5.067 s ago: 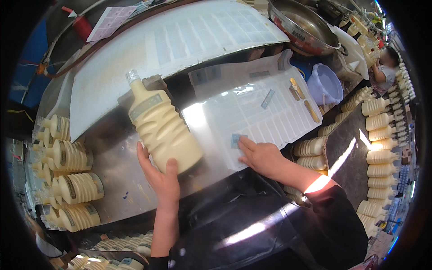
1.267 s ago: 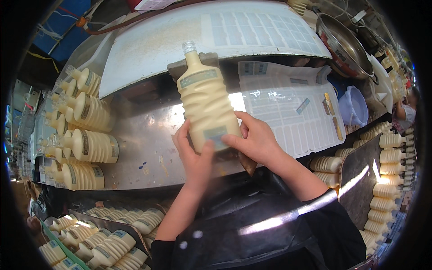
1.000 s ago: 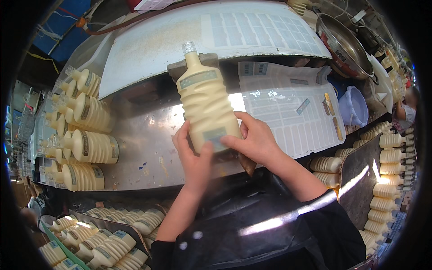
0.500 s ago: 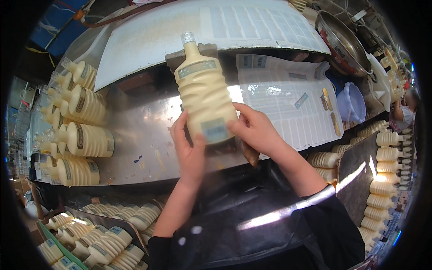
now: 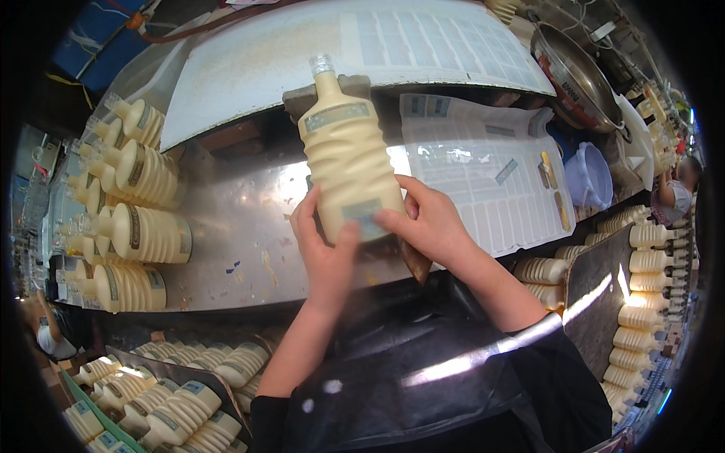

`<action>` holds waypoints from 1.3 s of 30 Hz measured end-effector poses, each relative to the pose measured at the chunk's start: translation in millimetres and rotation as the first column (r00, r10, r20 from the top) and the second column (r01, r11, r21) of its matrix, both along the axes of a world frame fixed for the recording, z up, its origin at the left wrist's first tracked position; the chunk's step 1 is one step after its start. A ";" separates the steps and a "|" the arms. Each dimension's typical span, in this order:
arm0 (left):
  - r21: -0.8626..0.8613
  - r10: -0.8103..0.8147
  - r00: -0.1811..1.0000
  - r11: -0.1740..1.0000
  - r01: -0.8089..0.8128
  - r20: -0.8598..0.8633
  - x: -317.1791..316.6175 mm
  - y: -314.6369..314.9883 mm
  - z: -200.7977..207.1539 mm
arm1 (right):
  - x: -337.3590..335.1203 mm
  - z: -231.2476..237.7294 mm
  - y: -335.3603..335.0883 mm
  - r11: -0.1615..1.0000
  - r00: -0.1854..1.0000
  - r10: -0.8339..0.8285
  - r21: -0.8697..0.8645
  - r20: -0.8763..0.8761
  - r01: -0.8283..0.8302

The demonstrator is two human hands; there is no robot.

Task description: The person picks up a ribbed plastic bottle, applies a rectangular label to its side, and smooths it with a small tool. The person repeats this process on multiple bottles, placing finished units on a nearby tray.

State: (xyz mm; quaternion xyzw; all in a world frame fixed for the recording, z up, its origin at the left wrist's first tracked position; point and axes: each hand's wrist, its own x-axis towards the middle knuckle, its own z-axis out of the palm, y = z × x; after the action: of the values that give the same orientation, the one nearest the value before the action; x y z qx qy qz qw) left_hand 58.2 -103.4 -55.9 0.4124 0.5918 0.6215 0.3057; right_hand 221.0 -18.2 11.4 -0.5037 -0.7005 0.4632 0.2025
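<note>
A cream-coloured ribbed bottle [image 5: 349,162] with a clear glass neck lies tilted in front of me, its neck pointing away and resting on a grey-brown padded block [image 5: 300,100]. One label strip [image 5: 337,116] sits across its shoulder, and a smaller bluish label [image 5: 363,211] is near its base. My left hand [image 5: 321,245] is wrapped round the lower left side of the bottle, thumb at that lower label. From the other side my right hand [image 5: 427,223] grips the lower right edge, its thumb pressing on the same label.
Several similar bottles [image 5: 155,234] lie stacked at the left of the metal worktable [image 5: 249,196]. A label sheet [image 5: 483,181] spreads to the right, beside a pale blue bucket [image 5: 589,177] and a large metal pan [image 5: 574,75]. Crates of bottles [image 5: 181,411] stand below at both sides.
Both thumbs have slid onto the lower label, the left one moving right and the right one moving slightly left. The bottle has shifted a little to the right.
</note>
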 end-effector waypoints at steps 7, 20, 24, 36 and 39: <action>0.003 -0.006 0.999 1.000 0.005 0.037 -0.8 0.7 -1.2 | 1.2 1.8 2.2 0.999 1.000 0.016 -0.036 0.000 -0.016; -0.037 0.011 1.000 0.999 -0.010 0.013 3.1 0.8 7.4 | -2.4 3.1 -0.7 1.000 0.998 -0.008 0.025 0.059 0.007; -0.030 0.010 1.000 1.000 -0.009 0.019 3.1 1.4 5.3 | -2.7 3.9 -0.6 1.000 0.998 -0.011 0.018 0.056 0.010; -0.025 0.010 1.000 1.000 -0.010 -0.020 2.8 2.3 6.8 | -1.9 21.1 0.2 0.996 0.989 0.044 -0.082 0.144 -0.032; -0.039 0.010 0.998 0.999 -0.012 -0.064 1.2 2.7 7.9 | 16.1 -8.3 17.9 0.976 0.944 -0.061 -0.218 -0.323 -0.011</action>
State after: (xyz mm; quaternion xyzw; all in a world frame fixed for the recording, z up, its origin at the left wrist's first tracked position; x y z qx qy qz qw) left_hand 59.4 -100.7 -48.0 0.4228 0.6157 0.5977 0.2912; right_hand 237.1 -0.3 3.1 -0.4475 -0.5959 0.6115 0.2660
